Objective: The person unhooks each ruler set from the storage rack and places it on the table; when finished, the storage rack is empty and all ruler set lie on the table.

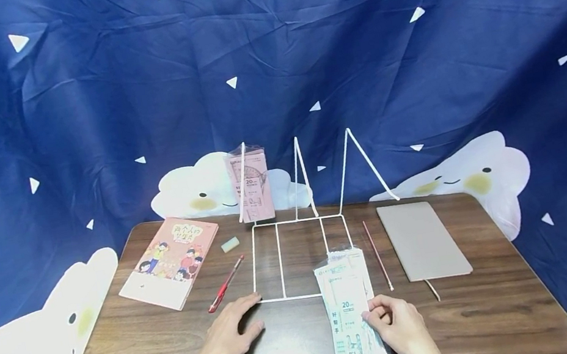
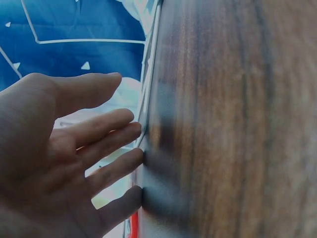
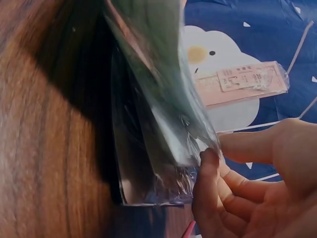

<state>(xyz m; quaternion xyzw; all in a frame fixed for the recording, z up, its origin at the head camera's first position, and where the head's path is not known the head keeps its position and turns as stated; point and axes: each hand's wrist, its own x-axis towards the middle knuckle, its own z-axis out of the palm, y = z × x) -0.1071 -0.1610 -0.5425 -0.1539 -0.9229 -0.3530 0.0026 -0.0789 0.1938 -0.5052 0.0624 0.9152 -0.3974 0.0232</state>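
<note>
My right hand [image 1: 400, 325] pinches the right edge of a green ruler-set packet [image 1: 349, 321], a clear sleeve marked "20". It lies over other packets [image 1: 357, 258] at the front of a white wire rack [image 1: 297, 297]. In the right wrist view, thumb and fingertips meet on the clear edge of the packet [image 3: 168, 109]. A pink ruler-set packet [image 1: 259, 190] stands upright at the rack's left rear, behind a wire divider. My left hand [image 1: 226, 341] rests on the table with fingers spread, its fingertips at the rack's front left corner; nothing lies in its palm [image 2: 54, 153].
Left of the rack lie a pink illustrated book [image 1: 171, 263], a small pale eraser [image 1: 230, 245] and a red pen [image 1: 227, 283]. To its right are a pencil [image 1: 377, 255] and a grey notebook [image 1: 423, 241]. Wire dividers [image 1: 345, 170] rise at the back before a blue curtain [image 1: 268, 80].
</note>
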